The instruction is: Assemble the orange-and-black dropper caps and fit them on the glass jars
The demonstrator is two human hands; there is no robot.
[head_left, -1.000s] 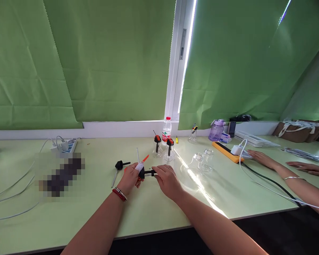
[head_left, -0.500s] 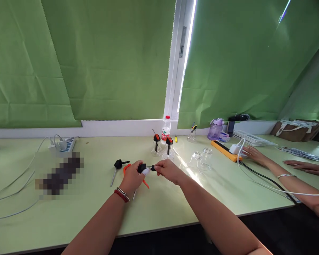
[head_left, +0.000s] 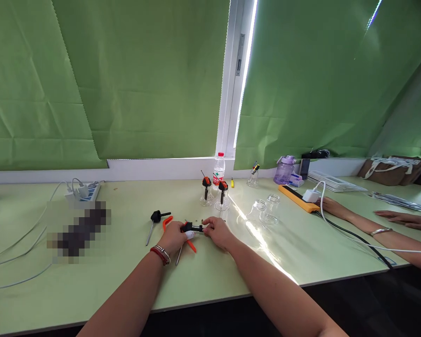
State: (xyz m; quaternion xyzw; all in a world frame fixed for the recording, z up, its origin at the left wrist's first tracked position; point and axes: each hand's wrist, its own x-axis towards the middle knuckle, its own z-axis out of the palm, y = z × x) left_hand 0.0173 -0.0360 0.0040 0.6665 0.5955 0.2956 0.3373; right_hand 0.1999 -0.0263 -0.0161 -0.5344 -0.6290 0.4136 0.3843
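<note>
In the head view my left hand (head_left: pixel 173 238) is closed around a black part with a narrow stem (head_left: pixel 195 228), held sideways above the table. My right hand (head_left: pixel 216 230) pinches the stem's right end between thumb and fingers. A white piece (head_left: pixel 190 235) shows at the left thumb; I cannot tell what it is. Under the left hand an orange tool (head_left: pixel 192 246) is partly covered, and a thin metal rod (head_left: pixel 178 257) points toward me. Left of the hands lies a black head with a metal rod and a side stem (head_left: pixel 156 216).
Behind the hands stand two glass vessels with black-and-orange tops (head_left: pixel 223 192) and a water bottle (head_left: pixel 219 169). Clear glass vessels (head_left: pixel 272 210) stand to the right, near an orange power strip (head_left: pixel 298 199). Another person's arm (head_left: pixel 358 220) rests at the right. White cables (head_left: pixel 31 224) cross the left side.
Both hands have come slightly lower. The black part's stem now looks thicker and black where thin rods showed before. The other person's arm at the right has shifted a little.
</note>
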